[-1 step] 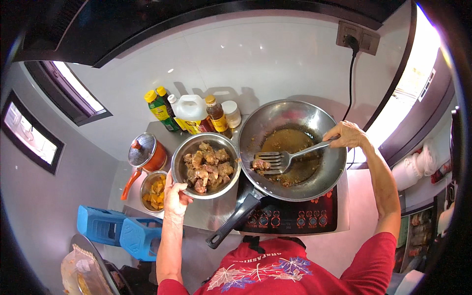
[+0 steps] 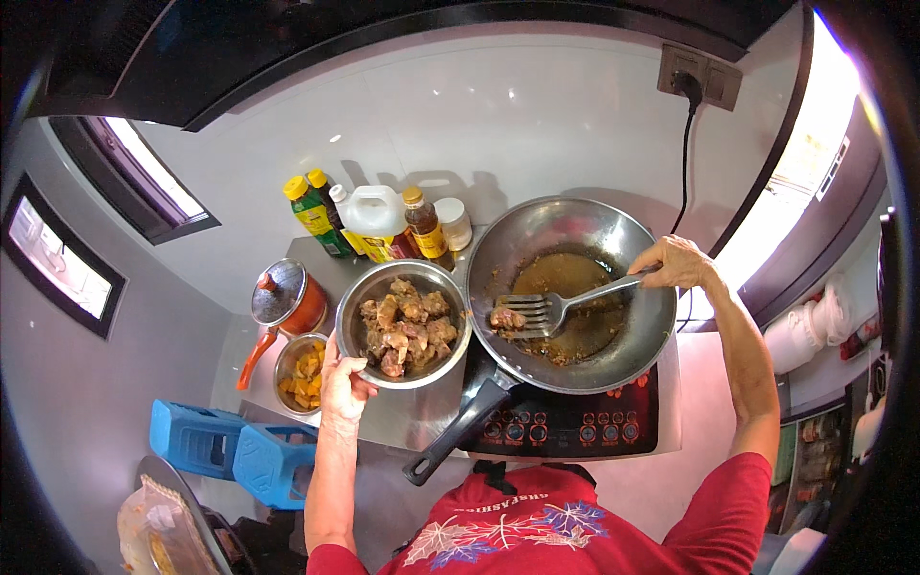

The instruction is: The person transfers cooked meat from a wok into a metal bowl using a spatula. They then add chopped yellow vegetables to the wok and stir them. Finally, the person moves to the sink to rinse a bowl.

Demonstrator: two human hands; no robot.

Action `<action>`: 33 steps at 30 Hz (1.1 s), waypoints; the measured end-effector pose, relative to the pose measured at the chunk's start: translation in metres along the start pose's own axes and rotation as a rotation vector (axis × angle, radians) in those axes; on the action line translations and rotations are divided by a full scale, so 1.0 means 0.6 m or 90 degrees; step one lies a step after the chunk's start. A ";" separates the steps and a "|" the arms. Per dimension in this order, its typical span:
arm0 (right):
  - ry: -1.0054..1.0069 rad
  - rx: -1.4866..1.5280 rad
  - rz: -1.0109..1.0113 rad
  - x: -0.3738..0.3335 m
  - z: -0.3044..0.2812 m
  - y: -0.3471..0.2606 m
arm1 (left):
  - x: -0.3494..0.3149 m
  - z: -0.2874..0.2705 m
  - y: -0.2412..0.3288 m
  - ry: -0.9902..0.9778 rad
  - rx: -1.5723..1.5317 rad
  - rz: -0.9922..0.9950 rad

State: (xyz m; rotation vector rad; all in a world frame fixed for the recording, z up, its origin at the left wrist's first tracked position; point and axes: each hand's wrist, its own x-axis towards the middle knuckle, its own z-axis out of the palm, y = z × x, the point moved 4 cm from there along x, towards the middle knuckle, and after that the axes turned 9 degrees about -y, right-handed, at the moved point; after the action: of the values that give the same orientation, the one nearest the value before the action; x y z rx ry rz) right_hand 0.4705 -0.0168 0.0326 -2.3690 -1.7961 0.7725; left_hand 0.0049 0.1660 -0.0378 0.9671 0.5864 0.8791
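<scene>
My left hand [image 2: 345, 388] grips the near left rim of a steel bowl [image 2: 424, 376], its thumb over the edge. Chunks of brownish raw-looking meat [image 2: 407, 326] are heaped in that bowl, which is held close beside the wok's left rim. Closed around the handle of a slotted metal spatula [image 2: 548, 314] is my right hand [image 2: 674, 264], over the right side of the wok [image 2: 537, 218]. The spatula's slotted end lies low in the wok, touching a piece of meat [image 2: 508, 318]. Brown oily liquid [image 2: 565, 276] with small bits covers the wok's bottom.
The wok's black handle [image 2: 455, 431] points toward me over the lit cooktop [image 2: 565, 428]. Bottles [image 2: 314, 220], a jug [image 2: 377, 211] and a jar [image 2: 453, 226] line the wall. An orange pot [image 2: 309, 311] and a bowl of orange chunks [image 2: 307, 372] stand left. Blue stools [image 2: 278, 465] are below.
</scene>
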 end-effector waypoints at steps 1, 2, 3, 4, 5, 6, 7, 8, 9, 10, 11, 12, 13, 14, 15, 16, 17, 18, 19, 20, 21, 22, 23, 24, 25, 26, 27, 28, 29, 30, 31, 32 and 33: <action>0.003 0.011 -0.017 0.003 -0.004 -0.006 | 0.000 0.002 0.002 -0.003 -0.001 -0.001; 0.006 0.022 -0.034 0.007 -0.008 -0.011 | 0.000 0.003 0.006 -0.005 -0.001 -0.002; 0.008 0.031 -0.051 0.009 -0.011 -0.017 | 0.000 0.004 0.006 -0.006 -0.004 -0.003; 0.026 0.044 -0.066 0.007 -0.017 -0.023 | 0.000 0.004 0.005 0.005 -0.016 -0.004; 0.040 0.046 -0.080 0.005 -0.024 -0.030 | 0.003 0.000 0.003 -0.005 -0.014 -0.001; 0.052 0.048 -0.093 0.001 -0.033 -0.041 | 0.002 0.000 0.002 -0.003 -0.022 0.001; 0.063 0.050 -0.106 -0.005 -0.044 -0.054 | 0.001 0.000 0.001 -0.001 -0.031 0.003; 0.057 0.028 -0.076 -0.014 -0.059 -0.067 | 0.001 -0.001 -0.001 -0.005 -0.039 0.008; 0.050 0.020 -0.060 -0.025 -0.076 -0.088 | 0.002 -0.003 -0.005 -0.013 -0.048 0.009; 0.043 0.014 -0.047 -0.031 -0.092 -0.111 | 0.001 -0.005 -0.008 -0.016 -0.055 0.013; 0.036 0.007 -0.033 -0.034 -0.102 -0.132 | -0.002 -0.005 -0.009 -0.012 -0.058 0.014; 0.055 -0.017 -0.046 -0.042 -0.108 -0.152 | -0.002 -0.002 -0.010 -0.015 -0.061 0.012; 0.109 -0.072 -0.093 -0.044 -0.110 -0.175 | -0.002 0.001 -0.010 -0.019 -0.063 0.009; 0.162 -0.128 -0.139 -0.046 -0.109 -0.199 | -0.002 0.004 -0.010 -0.028 -0.064 0.000; 0.213 -0.185 -0.192 -0.046 -0.108 -0.228 | -0.005 0.001 -0.012 -0.027 -0.073 -0.002; 0.239 -0.270 -0.203 -0.055 -0.107 -0.274 | -0.006 -0.002 -0.014 -0.026 -0.083 -0.003; 0.264 -0.354 -0.224 -0.070 -0.106 -0.335 | -0.011 -0.009 -0.016 -0.018 -0.091 0.000; 0.290 -0.439 -0.237 -0.086 -0.101 -0.380 | -0.013 -0.013 -0.019 -0.012 -0.101 0.001; 0.353 -0.488 -0.258 -0.098 -0.094 -0.405 | -0.012 -0.014 -0.023 -0.009 -0.110 0.000; 0.415 -0.536 -0.281 -0.109 -0.086 -0.426 | -0.012 -0.016 -0.025 -0.004 -0.119 0.000; 0.476 -0.585 -0.302 -0.122 -0.079 -0.443 | -0.012 -0.015 -0.026 -0.007 -0.120 -0.006; 0.504 -0.594 -0.301 -0.136 -0.079 -0.457 | -0.013 -0.015 -0.027 -0.008 -0.122 -0.011; 0.506 -0.576 -0.282 -0.142 -0.080 -0.458 | -0.014 -0.016 -0.027 -0.008 -0.123 -0.016; 0.509 -0.557 -0.261 -0.150 -0.081 -0.455 | -0.012 -0.016 -0.027 -0.031 -0.120 -0.005; 0.512 -0.538 -0.241 -0.158 -0.081 -0.448 | -0.010 -0.018 -0.030 -0.036 -0.128 -0.005; 0.483 -0.463 -0.201 -0.161 -0.080 -0.431 | -0.009 -0.019 -0.033 -0.041 -0.135 -0.004; 0.468 -0.414 -0.166 -0.164 -0.077 -0.408 | -0.008 -0.017 -0.034 -0.049 -0.140 -0.005; 0.452 -0.365 -0.134 -0.164 -0.071 -0.384 | -0.008 -0.015 -0.033 -0.050 -0.135 -0.004; 0.436 -0.317 -0.103 -0.164 -0.065 -0.364 | -0.009 -0.015 -0.033 -0.049 -0.141 -0.003; 0.435 -0.313 -0.072 -0.167 -0.054 -0.347 | -0.008 -0.013 -0.035 -0.050 -0.146 -0.004; 0.434 -0.311 -0.045 -0.169 -0.042 -0.334 | -0.009 -0.014 -0.036 -0.049 -0.152 -0.004; 0.433 -0.308 -0.017 -0.170 -0.030 -0.324 | -0.008 -0.015 -0.037 -0.062 -0.152 -0.005; 0.439 -0.306 -0.004 -0.169 -0.016 -0.318 | -0.011 -0.016 -0.036 -0.057 -0.153 -0.001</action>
State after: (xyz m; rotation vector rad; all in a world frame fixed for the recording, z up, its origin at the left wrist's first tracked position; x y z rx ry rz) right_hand 0.2870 -0.0476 0.1425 -2.4208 -1.7770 -0.5030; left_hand 0.0023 0.1586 -0.0609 0.7836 0.3952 0.8792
